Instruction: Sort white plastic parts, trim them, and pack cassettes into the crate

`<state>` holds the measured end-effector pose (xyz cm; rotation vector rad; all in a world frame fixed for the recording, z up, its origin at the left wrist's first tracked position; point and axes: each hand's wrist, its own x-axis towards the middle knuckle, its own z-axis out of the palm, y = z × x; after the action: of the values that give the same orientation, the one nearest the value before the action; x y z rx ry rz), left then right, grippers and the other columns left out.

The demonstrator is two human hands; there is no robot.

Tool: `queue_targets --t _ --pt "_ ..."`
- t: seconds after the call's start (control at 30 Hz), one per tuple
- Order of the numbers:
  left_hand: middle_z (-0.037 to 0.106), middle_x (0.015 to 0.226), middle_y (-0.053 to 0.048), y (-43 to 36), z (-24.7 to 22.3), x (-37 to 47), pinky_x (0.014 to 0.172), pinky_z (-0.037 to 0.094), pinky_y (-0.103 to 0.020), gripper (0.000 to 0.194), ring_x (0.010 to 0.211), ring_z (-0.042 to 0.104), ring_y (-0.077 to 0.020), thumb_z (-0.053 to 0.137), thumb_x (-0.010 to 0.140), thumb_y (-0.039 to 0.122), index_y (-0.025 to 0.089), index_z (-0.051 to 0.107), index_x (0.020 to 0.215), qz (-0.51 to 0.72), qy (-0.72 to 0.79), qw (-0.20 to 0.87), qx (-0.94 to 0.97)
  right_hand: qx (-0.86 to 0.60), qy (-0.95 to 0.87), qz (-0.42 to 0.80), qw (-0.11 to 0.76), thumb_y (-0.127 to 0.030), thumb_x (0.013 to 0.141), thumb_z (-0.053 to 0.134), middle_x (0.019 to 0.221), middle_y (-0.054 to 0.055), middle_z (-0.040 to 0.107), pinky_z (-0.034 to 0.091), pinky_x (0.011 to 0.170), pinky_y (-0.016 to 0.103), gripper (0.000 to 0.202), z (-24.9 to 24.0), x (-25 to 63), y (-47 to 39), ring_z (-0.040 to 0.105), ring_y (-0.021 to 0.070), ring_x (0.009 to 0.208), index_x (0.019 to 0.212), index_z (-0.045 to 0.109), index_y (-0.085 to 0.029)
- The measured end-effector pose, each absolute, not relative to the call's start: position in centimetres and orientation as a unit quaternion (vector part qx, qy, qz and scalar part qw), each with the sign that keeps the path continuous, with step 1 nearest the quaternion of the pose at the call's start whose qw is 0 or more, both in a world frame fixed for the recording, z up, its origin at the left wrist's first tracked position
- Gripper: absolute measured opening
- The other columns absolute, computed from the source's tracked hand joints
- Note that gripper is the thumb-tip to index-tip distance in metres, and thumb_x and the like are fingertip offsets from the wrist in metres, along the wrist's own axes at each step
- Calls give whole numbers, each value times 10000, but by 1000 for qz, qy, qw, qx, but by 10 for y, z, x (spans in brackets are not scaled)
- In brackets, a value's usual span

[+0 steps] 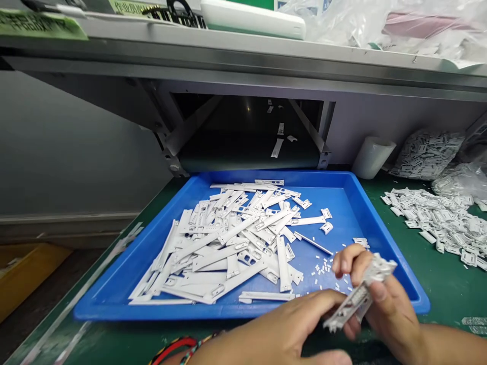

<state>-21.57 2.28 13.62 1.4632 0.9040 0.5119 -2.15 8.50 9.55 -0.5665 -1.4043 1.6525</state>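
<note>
Over the front right corner of the blue tray (344, 203), my right hand (395, 314) grips several small white plastic parts (352, 304) bunched together, pinched between thumb and fingers. My left hand (292, 324) reaches in from the left with its thumb held apart. Its fingers pass behind the lower end of the bunch, so whether they touch it is hidden. A pile of long white plastic strips (228, 243) fills the left and middle of the tray. Small white clips (326, 228) and tiny white scraps (321, 266) lie near the right hand.
Behind the tray, a dark conveyor belt (243, 147) carries a few white pieces. Loose white parts (445, 218) are heaped on the green table (403, 238) at right, near a filled plastic bag (428, 154) and a roll of film (373, 157). A shelf (243, 56) overhangs everything.
</note>
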Motion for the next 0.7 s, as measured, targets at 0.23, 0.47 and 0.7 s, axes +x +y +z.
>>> queue_targets --t 0.23,0.47,0.7 --pt "690 1114 -147 108 125 -245 984 429 -473 270 1077 594 -315 495 939 284 128 683 1055 78 582 194 786 -221 -539 651 487 -434 919 598 547 -85 295 252 448 223 263 71 14 107 232 87 454 783 487 -238" --pt "664 1000 -128 222 57 -220 952 417 -442 215 1041 570 -294 687 830 312 121 645 919 109 594 183 775 -261 -623 608 417 -466 914 579 578 -73 305 262 491 251 370 66 15 108 277 101 509 695 398 -230" --pt "661 815 -65 219 68 -241 740 503 -323 272 763 609 -183 496 926 315 126 638 794 217 599 265 724 -265 -657 594 382 -508 922 541 601 -60 335 274 512 257 396 67 14 108 305 103 535 696 378 -228"
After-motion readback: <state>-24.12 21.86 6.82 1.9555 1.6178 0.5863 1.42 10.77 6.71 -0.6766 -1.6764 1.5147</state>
